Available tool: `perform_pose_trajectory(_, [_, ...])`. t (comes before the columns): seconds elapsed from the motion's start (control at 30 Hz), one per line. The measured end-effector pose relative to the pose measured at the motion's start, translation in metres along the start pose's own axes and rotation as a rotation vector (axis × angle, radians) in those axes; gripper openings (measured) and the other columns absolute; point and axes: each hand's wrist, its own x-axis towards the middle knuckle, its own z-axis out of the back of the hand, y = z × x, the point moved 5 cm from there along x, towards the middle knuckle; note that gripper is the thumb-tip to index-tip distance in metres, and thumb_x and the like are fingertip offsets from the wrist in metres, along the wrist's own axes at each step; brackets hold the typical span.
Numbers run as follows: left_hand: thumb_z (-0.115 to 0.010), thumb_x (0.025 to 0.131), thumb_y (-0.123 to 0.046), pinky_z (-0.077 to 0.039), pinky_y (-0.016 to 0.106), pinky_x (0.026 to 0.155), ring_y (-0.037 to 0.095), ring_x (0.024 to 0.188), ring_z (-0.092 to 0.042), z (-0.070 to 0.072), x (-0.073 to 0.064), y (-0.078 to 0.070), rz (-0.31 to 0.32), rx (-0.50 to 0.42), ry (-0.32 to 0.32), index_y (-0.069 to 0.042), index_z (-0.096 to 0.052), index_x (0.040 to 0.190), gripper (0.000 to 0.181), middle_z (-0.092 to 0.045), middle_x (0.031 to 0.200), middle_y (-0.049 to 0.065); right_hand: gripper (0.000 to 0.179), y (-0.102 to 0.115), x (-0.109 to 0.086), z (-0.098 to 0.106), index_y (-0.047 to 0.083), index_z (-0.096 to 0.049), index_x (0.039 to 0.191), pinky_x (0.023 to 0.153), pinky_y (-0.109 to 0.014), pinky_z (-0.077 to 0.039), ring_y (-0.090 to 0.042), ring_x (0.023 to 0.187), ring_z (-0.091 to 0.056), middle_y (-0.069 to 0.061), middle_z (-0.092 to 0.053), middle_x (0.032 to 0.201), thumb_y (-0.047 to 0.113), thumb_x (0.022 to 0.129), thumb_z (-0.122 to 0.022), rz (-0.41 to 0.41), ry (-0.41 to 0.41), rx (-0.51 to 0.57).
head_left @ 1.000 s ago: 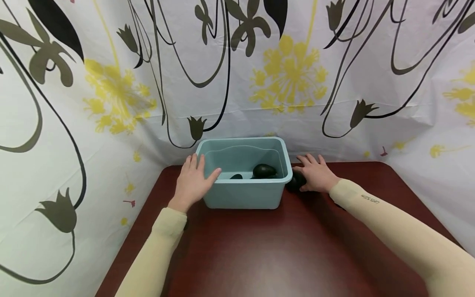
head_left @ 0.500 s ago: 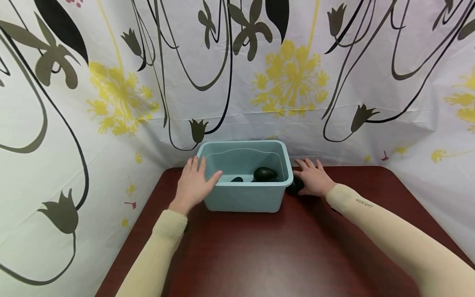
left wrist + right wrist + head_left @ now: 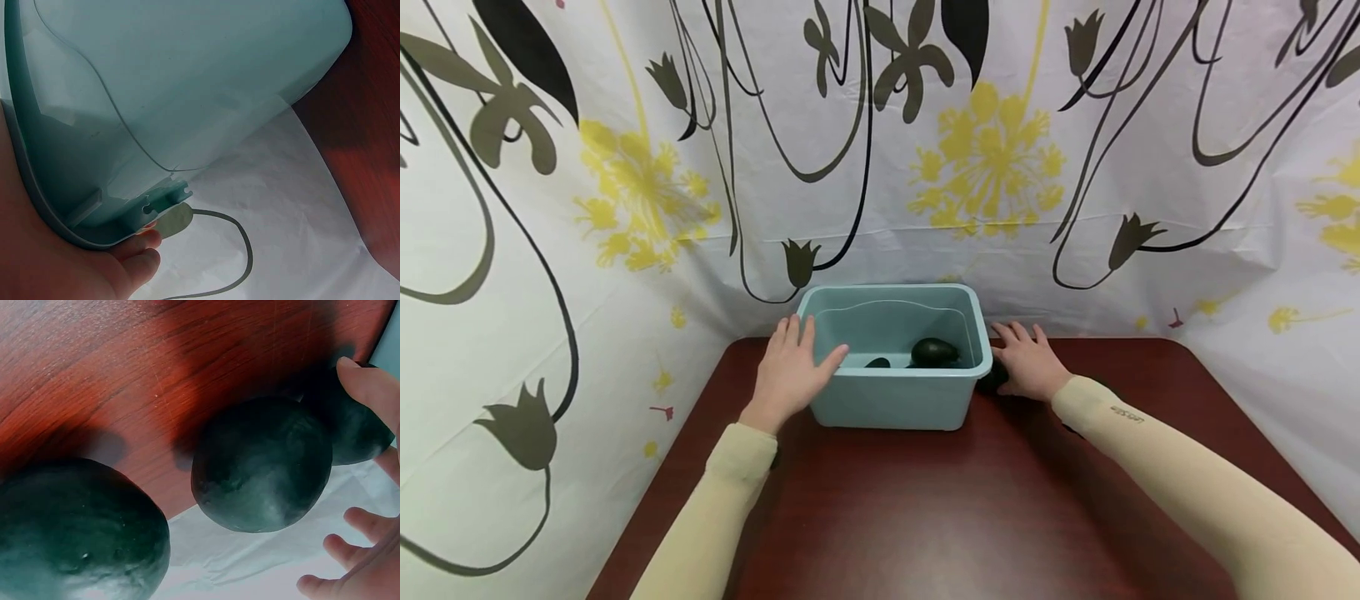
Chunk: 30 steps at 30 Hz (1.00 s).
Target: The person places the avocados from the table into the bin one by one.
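A light blue plastic bin (image 3: 891, 402) stands at the table's back. My left hand (image 3: 786, 375) rests on its front left corner, fingers straight along the left side and thumb reaching over the front rim. To the right of the bin, my right hand (image 3: 1028, 362) holds a dark green avocado (image 3: 350, 419) between thumb and index finger, the other fingers spread. In the right wrist view, a second avocado (image 3: 262, 465) lies close beside the held one, and a larger third avocado (image 3: 81, 531) is at the left; the hand hides both in the head view.
Inside the bin lies a dark avocado (image 3: 934, 352), with another dark rounded thing (image 3: 877, 363) partly hidden by the front rim. The reddish-brown table (image 3: 910, 508) ends at a white flower-patterned cloth (image 3: 880, 200) behind and at the sides.
My right hand has shifted a little left towards the bin, and less of the avocado shows beside it. The left hand keeps its place on the bin.
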Motion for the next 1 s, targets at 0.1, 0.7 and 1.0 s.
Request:
perform_pose_trajectory(0.1, [-0.025, 0.091, -0.083, -0.021, 0.053, 0.119, 0.039, 0.151, -0.014, -0.001, 0.000, 0.000, 0.000, 0.003, 0.005, -0.002, -0.026, 0.159, 0.105, -0.021, 0.162, 0.024, 0.088, 0.000, -0.001, 0.001, 0.022, -0.058, 0.146, 0.107, -0.077, -0.016, -0.049, 0.141, -0.025, -0.024, -0.031, 0.157, 0.042, 0.068, -0.094, -0.002, -0.004, 0.001])
perform_pose_trajectory(0.7, [-0.021, 0.091, -0.084, -0.020, 0.052, 0.119, 0.038, 0.151, -0.013, 0.000, 0.001, 0.000, 0.006, 0.017, 0.010, -0.003, -0.024, 0.160, 0.106, -0.020, 0.163, 0.024, 0.086, -0.002, -0.008, 0.007, 0.023, -0.063, 0.140, 0.106, -0.076, -0.019, -0.048, 0.140, -0.028, -0.021, -0.033, 0.156, 0.050, 0.064, -0.093, -0.008, -0.036, -0.027])
perform_pose_trajectory(1.0, [-0.021, 0.090, -0.085, -0.020, 0.052, 0.119, 0.038, 0.151, -0.011, -0.002, 0.001, 0.001, 0.007, 0.014, 0.007, -0.004, -0.024, 0.160, 0.107, -0.019, 0.163, 0.023, 0.080, -0.001, -0.016, 0.019, 0.024, -0.068, 0.134, 0.107, -0.075, -0.020, -0.046, 0.140, -0.029, -0.020, -0.036, 0.154, 0.052, 0.063, -0.093, 0.001, -0.087, -0.041])
